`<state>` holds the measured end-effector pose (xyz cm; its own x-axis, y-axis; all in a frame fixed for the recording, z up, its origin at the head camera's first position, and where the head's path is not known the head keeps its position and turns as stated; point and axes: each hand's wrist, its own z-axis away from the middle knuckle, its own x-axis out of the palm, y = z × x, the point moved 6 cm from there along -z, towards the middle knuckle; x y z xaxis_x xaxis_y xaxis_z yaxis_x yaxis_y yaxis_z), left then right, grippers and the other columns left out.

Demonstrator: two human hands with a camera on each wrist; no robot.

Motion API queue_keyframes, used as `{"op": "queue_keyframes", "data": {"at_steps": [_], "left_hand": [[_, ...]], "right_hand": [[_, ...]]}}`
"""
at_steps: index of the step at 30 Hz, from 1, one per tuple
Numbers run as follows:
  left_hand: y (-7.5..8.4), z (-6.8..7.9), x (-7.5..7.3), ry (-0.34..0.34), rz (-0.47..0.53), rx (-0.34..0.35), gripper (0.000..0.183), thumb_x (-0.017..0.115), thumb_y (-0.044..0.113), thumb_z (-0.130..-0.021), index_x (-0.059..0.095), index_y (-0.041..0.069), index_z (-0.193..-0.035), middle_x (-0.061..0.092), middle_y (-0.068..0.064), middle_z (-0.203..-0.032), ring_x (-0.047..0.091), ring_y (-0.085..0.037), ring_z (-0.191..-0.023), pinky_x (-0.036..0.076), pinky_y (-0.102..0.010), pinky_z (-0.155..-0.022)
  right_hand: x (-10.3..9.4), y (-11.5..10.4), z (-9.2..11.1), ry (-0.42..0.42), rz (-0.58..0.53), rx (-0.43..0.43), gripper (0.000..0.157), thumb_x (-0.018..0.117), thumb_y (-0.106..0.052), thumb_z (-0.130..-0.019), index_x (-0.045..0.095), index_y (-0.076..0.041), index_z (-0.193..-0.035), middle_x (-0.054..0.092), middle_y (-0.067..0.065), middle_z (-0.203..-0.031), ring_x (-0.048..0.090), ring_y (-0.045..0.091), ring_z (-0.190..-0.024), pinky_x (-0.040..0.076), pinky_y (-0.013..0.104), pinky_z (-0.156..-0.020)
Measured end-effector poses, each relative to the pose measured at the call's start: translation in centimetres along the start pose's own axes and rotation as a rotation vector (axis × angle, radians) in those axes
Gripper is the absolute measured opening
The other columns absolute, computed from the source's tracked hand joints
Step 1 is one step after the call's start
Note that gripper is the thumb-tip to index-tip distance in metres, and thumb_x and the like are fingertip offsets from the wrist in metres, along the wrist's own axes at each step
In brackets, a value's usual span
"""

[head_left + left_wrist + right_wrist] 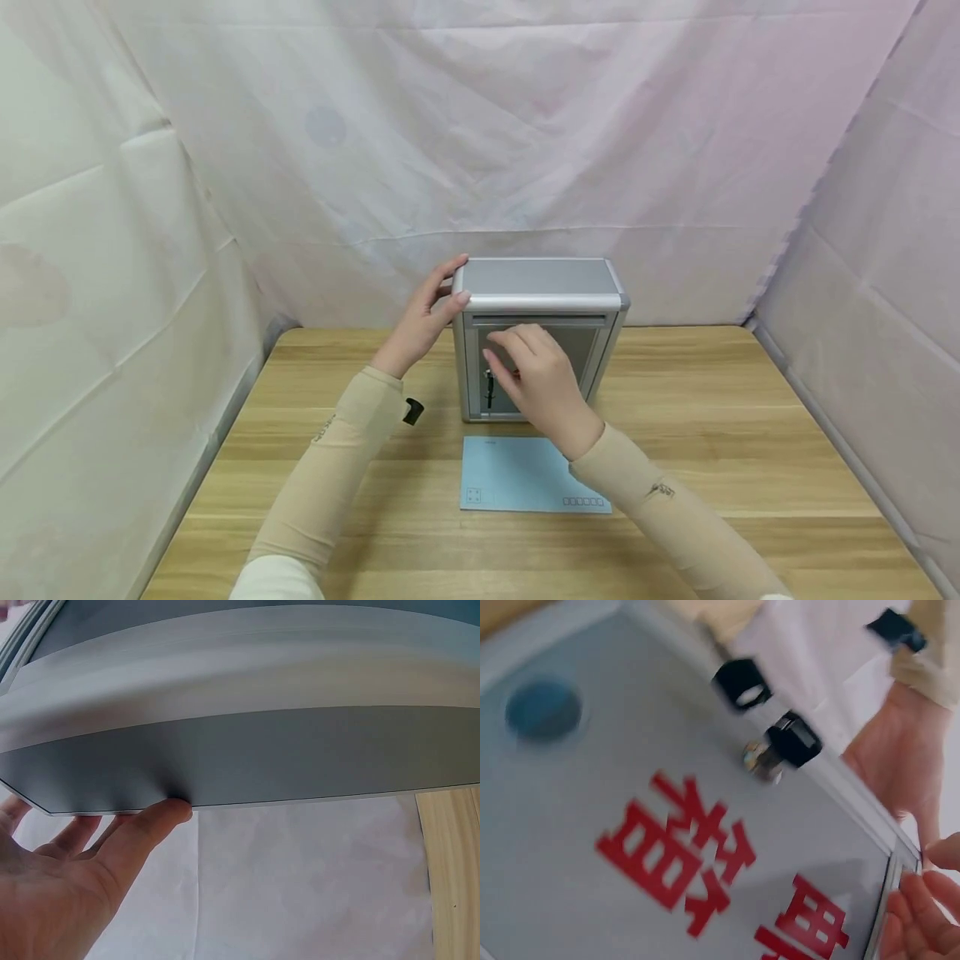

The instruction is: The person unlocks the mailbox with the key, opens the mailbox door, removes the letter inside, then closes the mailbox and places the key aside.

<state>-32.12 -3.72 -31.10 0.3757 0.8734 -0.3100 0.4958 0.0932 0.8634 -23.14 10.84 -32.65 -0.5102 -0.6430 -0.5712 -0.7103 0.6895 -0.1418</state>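
Observation:
A grey metal letter box point(536, 277) with silver edges stands upright, its front door bearing red characters point(656, 855). Black-headed keys point(795, 739) hang at the lock point(761, 761) on the door's left side. My left hand point(423, 321) rests against the box's upper left side, thumb at the front corner and fingertips toward the back. In front of the door, my right hand point(536, 379) is loosely bent near the slot point(540, 320), thumb and fingers apart with nothing seen between them. Whether its fingertips touch the slot frame, I cannot tell.
A light blue envelope point(517, 483) lies flat on the wooden table point(697, 467) just before the box, partly covered by the right forearm. White cloth point(487, 150) hangs behind and at both sides. A small black piece point(412, 411) shows at the left sleeve.

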Motion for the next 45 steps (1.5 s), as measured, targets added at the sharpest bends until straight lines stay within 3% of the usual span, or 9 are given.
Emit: {"op": "queue_keyframes", "data": {"at_steps": [3, 6, 13, 16, 20, 23, 29, 36, 45], "left_hand": [[0.0, 0.0, 0.0, 0.002, -0.006, -0.002, 0.057, 0.052, 0.027, -0.098, 0.033, 0.016, -0.15, 0.026, -0.008, -0.153, 0.04, -0.034, -0.128, 0.047, -0.049, -0.088], [-0.1, 0.0, -0.1, 0.001, -0.009, -0.007, 0.056, 0.052, 0.025, -0.099, 0.033, 0.017, -0.15, 0.026, -0.007, -0.153, 0.04, -0.033, -0.128, 0.047, -0.049, -0.088], [0.0, 0.0, 0.0, -0.001, -0.009, -0.007, 0.055, 0.052, 0.023, -0.098, 0.033, 0.02, -0.15, 0.026, -0.006, -0.153, 0.04, -0.032, -0.129, 0.047, -0.048, -0.088], [-1.5, -0.3, -0.1, 0.009, -0.008, 0.0, 0.055, 0.053, 0.032, -0.098, 0.034, 0.029, -0.149, 0.027, 0.001, -0.152, 0.041, -0.028, -0.129, 0.048, -0.047, -0.087], [-3.6, -0.8, -0.3, 0.027, -0.019, 0.007, 0.056, 0.054, 0.048, -0.094, 0.035, 0.042, -0.146, 0.029, 0.012, -0.15, 0.042, -0.023, -0.127, 0.048, -0.046, -0.086], [-3.7, -0.9, -0.3, 0.03, -0.021, 0.01, 0.057, 0.055, 0.051, -0.093, 0.035, 0.042, -0.146, 0.029, 0.012, -0.15, 0.042, -0.023, -0.127, 0.048, -0.046, -0.087], [-3.2, -0.8, -0.2, 0.022, -0.013, 0.016, 0.055, 0.054, 0.039, -0.097, 0.034, 0.035, -0.148, 0.027, 0.007, -0.152, 0.041, -0.027, -0.128, 0.048, -0.048, -0.086], [-0.2, -0.1, 0.1, 0.002, 0.003, 0.007, 0.06, 0.053, 0.032, -0.098, 0.031, 0.015, -0.15, 0.026, -0.007, -0.153, 0.039, -0.034, -0.129, 0.046, -0.05, -0.088], [0.0, -0.1, 0.1, 0.008, -0.007, 0.011, 0.057, 0.052, 0.026, -0.098, 0.032, 0.014, -0.15, 0.026, -0.009, -0.152, 0.039, -0.034, -0.128, 0.047, -0.049, -0.087]], "right_hand": [[0.3, 0.5, 1.0, -0.048, -0.103, 0.131, 0.016, 0.066, -0.014, -0.091, 0.065, -0.003, -0.103, 0.064, 0.004, -0.095, 0.057, 0.016, -0.081, 0.049, 0.026, -0.069], [1.0, 1.1, 2.2, -0.112, -0.168, 0.269, 0.017, 0.064, -0.017, -0.093, 0.066, -0.004, -0.103, 0.065, 0.004, -0.096, 0.06, 0.016, -0.086, 0.052, 0.03, -0.072], [3.5, 1.9, 5.2, -0.279, -0.167, 0.495, 0.027, 0.062, -0.029, -0.094, 0.069, -0.005, -0.104, 0.067, 0.004, -0.101, 0.063, 0.017, -0.092, 0.052, 0.035, -0.077], [4.4, 2.0, 5.7, -0.316, -0.127, 0.52, 0.028, 0.059, -0.029, -0.096, 0.07, -0.005, -0.105, 0.067, 0.004, -0.1, 0.064, 0.017, -0.091, 0.052, 0.034, -0.076], [5.4, 2.2, 6.1, -0.368, -0.105, 0.537, 0.028, 0.051, -0.027, -0.1, 0.07, -0.008, -0.094, 0.063, -0.002, -0.081, 0.059, 0.011, -0.07, 0.049, 0.03, -0.062], [6.0, 2.2, 6.2, -0.404, -0.123, 0.557, 0.034, 0.046, -0.027, -0.102, 0.065, -0.011, -0.079, 0.051, -0.005, -0.065, 0.048, 0.009, -0.055, 0.042, 0.027, -0.05], [6.6, 2.2, 6.5, -0.484, -0.177, 0.637, 0.04, 0.038, -0.029, -0.105, 0.056, -0.013, -0.073, 0.045, -0.002, -0.056, 0.043, 0.011, -0.046, 0.037, 0.028, -0.043], [6.8, 2.1, 6.6, -0.544, -0.211, 0.681, 0.044, 0.034, -0.032, -0.106, 0.061, -0.004, -0.084, 0.044, 0.001, -0.057, 0.042, 0.013, -0.045, 0.036, 0.029, -0.042], [7.0, 2.2, 6.6, -0.572, -0.276, 0.725, 0.047, 0.033, -0.033, -0.106, 0.06, -0.002, -0.082, 0.042, 0.001, -0.055, 0.039, 0.013, -0.046, 0.035, 0.029, -0.044]]}}
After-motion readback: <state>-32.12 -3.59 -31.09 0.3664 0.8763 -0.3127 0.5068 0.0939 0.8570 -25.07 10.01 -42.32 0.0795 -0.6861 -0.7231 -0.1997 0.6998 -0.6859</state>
